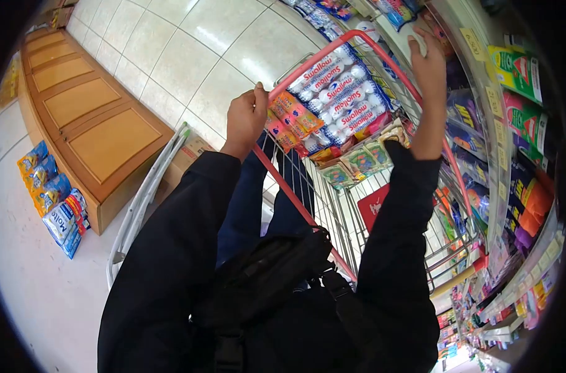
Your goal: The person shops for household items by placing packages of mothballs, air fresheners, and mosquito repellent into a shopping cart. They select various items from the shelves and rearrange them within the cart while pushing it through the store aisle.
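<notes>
My left hand (246,116) is closed at the red rim of a wire shopping cart (283,186), covering one stretch of the rail. Beyond the cart's far right side, my right hand (429,57) reaches to a shelf, thumb and fingers apart. I see nothing held in it, though part of the fingers is hard to make out. Inside the cart lie packs of white balls marked Swallow (342,96), orange-pink packets (292,121) and green-beige packets (360,160).
Store shelves (497,149) line the right side, with green and red scouring-pad packs (522,74) and price tags. At left stand a wooden cabinet (100,133), a folded white metal frame (143,193) and hanging Molto packs (59,214). Pale tiles (196,37) cover the floor.
</notes>
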`<action>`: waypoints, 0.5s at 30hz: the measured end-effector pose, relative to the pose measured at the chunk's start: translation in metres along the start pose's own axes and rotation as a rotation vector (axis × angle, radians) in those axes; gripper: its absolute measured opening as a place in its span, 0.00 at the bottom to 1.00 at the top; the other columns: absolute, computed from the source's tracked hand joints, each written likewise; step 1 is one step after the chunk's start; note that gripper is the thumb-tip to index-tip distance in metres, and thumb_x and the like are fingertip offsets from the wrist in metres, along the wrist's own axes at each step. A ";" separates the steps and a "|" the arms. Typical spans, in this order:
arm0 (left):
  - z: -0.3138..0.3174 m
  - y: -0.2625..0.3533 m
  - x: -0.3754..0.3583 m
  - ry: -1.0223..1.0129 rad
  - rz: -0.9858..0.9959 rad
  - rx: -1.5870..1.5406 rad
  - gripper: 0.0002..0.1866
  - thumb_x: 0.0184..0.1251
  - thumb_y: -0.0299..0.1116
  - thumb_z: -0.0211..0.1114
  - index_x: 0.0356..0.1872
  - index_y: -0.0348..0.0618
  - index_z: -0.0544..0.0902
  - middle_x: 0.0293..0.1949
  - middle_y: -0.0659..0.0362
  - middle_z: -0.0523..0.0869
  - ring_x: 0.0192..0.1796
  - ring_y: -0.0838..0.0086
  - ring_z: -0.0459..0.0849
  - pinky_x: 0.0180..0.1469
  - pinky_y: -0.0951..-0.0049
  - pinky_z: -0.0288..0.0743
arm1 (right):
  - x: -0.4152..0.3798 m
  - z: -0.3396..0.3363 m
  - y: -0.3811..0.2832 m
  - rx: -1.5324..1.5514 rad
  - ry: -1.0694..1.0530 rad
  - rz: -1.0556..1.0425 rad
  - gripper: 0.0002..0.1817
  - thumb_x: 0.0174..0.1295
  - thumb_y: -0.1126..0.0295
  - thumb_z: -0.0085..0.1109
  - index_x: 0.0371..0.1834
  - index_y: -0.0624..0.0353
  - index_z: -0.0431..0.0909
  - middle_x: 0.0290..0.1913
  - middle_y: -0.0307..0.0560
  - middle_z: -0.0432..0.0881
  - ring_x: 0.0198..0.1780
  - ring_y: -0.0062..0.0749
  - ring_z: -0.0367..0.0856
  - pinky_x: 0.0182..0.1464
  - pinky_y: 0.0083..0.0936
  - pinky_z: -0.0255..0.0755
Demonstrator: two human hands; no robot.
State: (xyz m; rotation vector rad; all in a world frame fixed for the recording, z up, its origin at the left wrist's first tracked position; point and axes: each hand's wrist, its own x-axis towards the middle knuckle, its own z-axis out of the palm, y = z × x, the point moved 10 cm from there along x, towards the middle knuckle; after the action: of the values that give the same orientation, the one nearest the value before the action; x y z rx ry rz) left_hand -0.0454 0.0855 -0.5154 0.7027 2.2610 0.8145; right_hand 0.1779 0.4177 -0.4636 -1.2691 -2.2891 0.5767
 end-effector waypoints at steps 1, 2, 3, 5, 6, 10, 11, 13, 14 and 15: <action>0.000 0.000 0.000 0.007 -0.006 -0.004 0.27 0.77 0.46 0.46 0.31 0.33 0.85 0.23 0.41 0.82 0.27 0.48 0.82 0.33 0.58 0.74 | 0.020 0.024 0.051 -0.122 -0.168 0.169 0.21 0.64 0.55 0.56 0.56 0.53 0.79 0.53 0.55 0.82 0.58 0.54 0.77 0.62 0.39 0.68; 0.000 -0.002 0.000 0.011 -0.007 -0.004 0.27 0.77 0.46 0.46 0.31 0.33 0.85 0.23 0.41 0.82 0.28 0.47 0.82 0.33 0.57 0.74 | 0.031 0.042 0.100 -0.249 -0.337 0.340 0.25 0.63 0.51 0.56 0.60 0.52 0.77 0.58 0.55 0.79 0.64 0.54 0.73 0.66 0.37 0.65; 0.000 -0.004 0.002 0.015 -0.006 -0.004 0.27 0.77 0.46 0.47 0.31 0.33 0.85 0.24 0.40 0.82 0.28 0.47 0.82 0.34 0.57 0.74 | 0.049 0.037 0.104 -0.261 -0.268 0.189 0.27 0.62 0.50 0.57 0.62 0.50 0.75 0.62 0.55 0.76 0.68 0.52 0.68 0.68 0.38 0.62; 0.002 -0.006 0.001 0.015 -0.012 -0.008 0.27 0.77 0.46 0.47 0.31 0.33 0.85 0.24 0.40 0.82 0.29 0.46 0.82 0.34 0.56 0.74 | 0.065 0.026 0.096 -0.279 -0.128 -0.105 0.32 0.61 0.48 0.58 0.68 0.47 0.70 0.70 0.55 0.68 0.74 0.49 0.60 0.73 0.38 0.55; 0.001 -0.004 0.001 0.016 -0.014 -0.011 0.27 0.77 0.45 0.47 0.31 0.33 0.85 0.25 0.40 0.82 0.29 0.46 0.82 0.34 0.56 0.74 | 0.071 0.026 0.103 -0.330 -0.115 -0.092 0.33 0.61 0.48 0.58 0.68 0.47 0.70 0.71 0.55 0.67 0.74 0.49 0.59 0.73 0.38 0.55; -0.001 -0.001 0.001 0.017 0.007 -0.032 0.27 0.77 0.45 0.47 0.31 0.33 0.85 0.25 0.39 0.82 0.30 0.45 0.82 0.34 0.56 0.74 | 0.075 0.036 0.137 -0.514 -0.113 0.080 0.34 0.60 0.47 0.58 0.69 0.46 0.68 0.72 0.54 0.65 0.75 0.48 0.58 0.74 0.39 0.53; 0.000 -0.003 0.000 0.012 -0.001 -0.025 0.26 0.77 0.45 0.47 0.31 0.33 0.85 0.25 0.39 0.82 0.30 0.45 0.82 0.34 0.56 0.74 | 0.074 0.038 0.142 -0.542 -0.112 0.109 0.35 0.60 0.47 0.58 0.70 0.46 0.68 0.72 0.54 0.65 0.75 0.47 0.57 0.74 0.39 0.53; 0.001 -0.004 0.002 0.009 -0.008 -0.013 0.26 0.77 0.45 0.47 0.31 0.33 0.85 0.25 0.40 0.82 0.29 0.45 0.82 0.34 0.56 0.74 | 0.074 0.038 0.148 -0.580 -0.100 0.146 0.35 0.60 0.47 0.59 0.70 0.46 0.67 0.73 0.54 0.64 0.76 0.47 0.57 0.74 0.39 0.52; 0.000 -0.003 0.002 0.019 0.002 -0.013 0.26 0.77 0.45 0.47 0.31 0.33 0.85 0.25 0.40 0.82 0.29 0.46 0.82 0.34 0.56 0.74 | 0.072 0.038 0.150 -0.593 -0.090 0.156 0.36 0.60 0.47 0.59 0.71 0.46 0.66 0.73 0.54 0.63 0.76 0.47 0.56 0.74 0.39 0.52; 0.000 -0.003 0.001 0.029 0.009 -0.012 0.26 0.77 0.45 0.47 0.31 0.33 0.85 0.25 0.40 0.83 0.29 0.46 0.82 0.34 0.56 0.74 | 0.068 0.039 0.151 -0.603 -0.086 0.166 0.36 0.59 0.47 0.59 0.71 0.46 0.66 0.73 0.53 0.63 0.76 0.47 0.56 0.74 0.39 0.52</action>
State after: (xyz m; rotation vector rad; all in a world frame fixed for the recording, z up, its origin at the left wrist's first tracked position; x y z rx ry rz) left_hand -0.0471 0.0845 -0.5176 0.7006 2.2787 0.8466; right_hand 0.2249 0.5445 -0.5669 -1.7431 -2.5444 -0.0292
